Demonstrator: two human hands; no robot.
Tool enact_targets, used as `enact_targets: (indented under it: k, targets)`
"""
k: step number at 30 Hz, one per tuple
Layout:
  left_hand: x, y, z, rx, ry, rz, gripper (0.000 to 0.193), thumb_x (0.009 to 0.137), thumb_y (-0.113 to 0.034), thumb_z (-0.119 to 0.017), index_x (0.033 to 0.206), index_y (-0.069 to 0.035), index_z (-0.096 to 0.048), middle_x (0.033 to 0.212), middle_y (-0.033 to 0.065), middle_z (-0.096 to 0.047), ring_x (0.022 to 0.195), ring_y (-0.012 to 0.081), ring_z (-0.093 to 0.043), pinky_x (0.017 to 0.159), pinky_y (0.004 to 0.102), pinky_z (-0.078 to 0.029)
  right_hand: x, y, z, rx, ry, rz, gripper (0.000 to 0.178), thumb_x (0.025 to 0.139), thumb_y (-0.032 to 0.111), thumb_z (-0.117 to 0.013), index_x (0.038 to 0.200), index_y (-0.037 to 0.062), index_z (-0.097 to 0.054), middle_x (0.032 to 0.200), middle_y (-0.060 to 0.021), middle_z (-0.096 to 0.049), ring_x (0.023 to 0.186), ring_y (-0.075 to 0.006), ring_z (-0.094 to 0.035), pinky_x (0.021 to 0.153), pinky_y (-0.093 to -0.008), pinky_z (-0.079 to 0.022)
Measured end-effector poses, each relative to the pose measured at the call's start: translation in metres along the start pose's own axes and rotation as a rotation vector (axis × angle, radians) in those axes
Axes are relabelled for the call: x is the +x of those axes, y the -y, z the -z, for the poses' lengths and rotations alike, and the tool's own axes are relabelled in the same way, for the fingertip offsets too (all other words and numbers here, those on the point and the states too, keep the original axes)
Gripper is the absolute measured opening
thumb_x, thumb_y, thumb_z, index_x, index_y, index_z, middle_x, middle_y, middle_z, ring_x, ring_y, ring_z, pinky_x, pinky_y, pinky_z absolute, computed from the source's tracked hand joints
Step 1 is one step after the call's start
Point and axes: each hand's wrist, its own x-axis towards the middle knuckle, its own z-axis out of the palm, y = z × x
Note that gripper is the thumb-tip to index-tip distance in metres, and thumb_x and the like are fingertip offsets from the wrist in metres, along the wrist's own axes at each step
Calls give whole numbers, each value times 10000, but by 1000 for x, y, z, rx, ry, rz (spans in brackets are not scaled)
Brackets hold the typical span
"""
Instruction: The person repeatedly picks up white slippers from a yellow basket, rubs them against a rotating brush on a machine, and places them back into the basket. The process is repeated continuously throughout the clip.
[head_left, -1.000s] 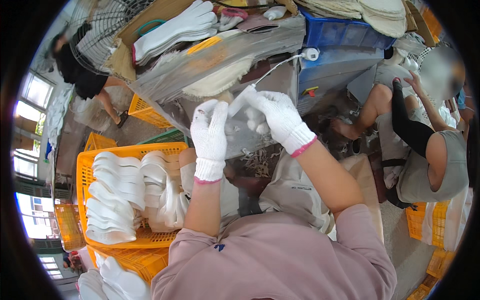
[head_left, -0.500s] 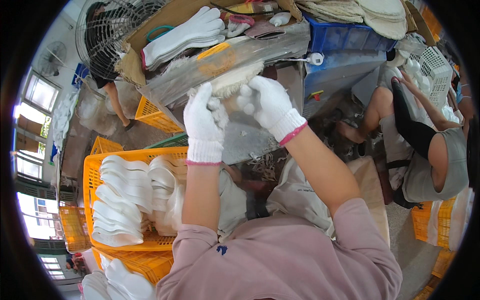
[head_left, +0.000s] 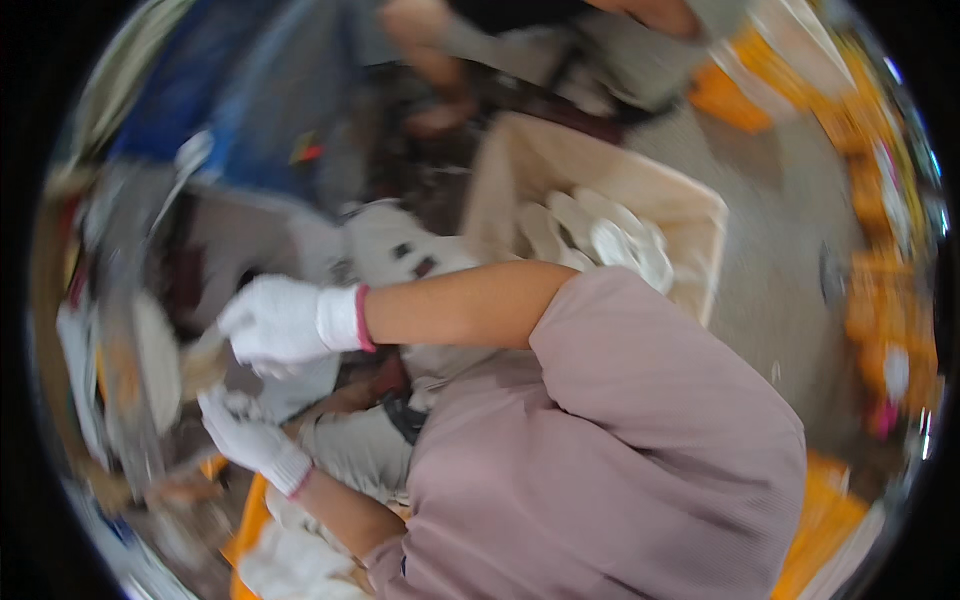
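Observation:
The whole view is smeared by motion. My right hand (head_left: 278, 322), in a white knit glove with a pink cuff, reaches left with its fingers curled together. Just below it my left hand (head_left: 248, 440), gloved the same way, has its fingers bent in. A pale, blurred patch lies between the fingertips; whether it is a held piece cannot be made out. Beside both hands, to the left, stands a whitish fuzzy-edged wheel (head_left: 157, 362) behind a cloudy plastic sheet (head_left: 125, 345).
A cream bin (head_left: 712, 225) with several white sole-shaped pieces (head_left: 590, 235) stands to my right. An orange crate (head_left: 245, 530) holding white pieces is at lower left. Another person's leg (head_left: 425, 60) shows at the top. Orange crates (head_left: 880, 290) line the far right.
The view has swung to the right, so hands and wheel now appear at the left. The cream bin's contents have come into sight. Both hands stay close to the wheel.

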Motion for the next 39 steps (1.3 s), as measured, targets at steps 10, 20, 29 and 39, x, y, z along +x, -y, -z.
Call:
enact_targets:
  k: [10,20,29,39]
  targets:
    - [-47,194,-4,470,487,488,272,1070,-333,-602,1036,-63,-609,724,23,-552,496,106,-465,410,268,-374,-330,-58,138,-676,-924,-813,394,909,324,-584,1093,37,-781,1134,-265,-740,1089,-456,-691,1001,-520,-533]
    - [-55,209,-5,637,719,439,218,1089,-289,-588,1029,-85,-634,817,24,-618,612,111,-561,514,280,-473,-325,-118,131,-668,-702,-884,401,950,340,-554,1157,43,-727,1102,-245,-745,1068,-453,-693,969,-536,-537]
    - [15,278,34,800,813,402,263,1038,-265,-651,1058,-6,-692,918,24,-685,795,133,-619,720,312,-504,-318,-99,136,-659,-648,-832,382,920,290,-573,1123,28,-764,1125,-253,-750,1084,-434,-709,981,-513,-543]
    - [-66,160,8,813,770,72,306,1066,-305,-620,952,-24,-661,851,19,-648,723,107,-555,667,309,-480,-214,-28,97,-1027,-610,-259,211,869,217,-643,949,67,-768,993,-239,-756,918,-403,-754,749,-552,-577]
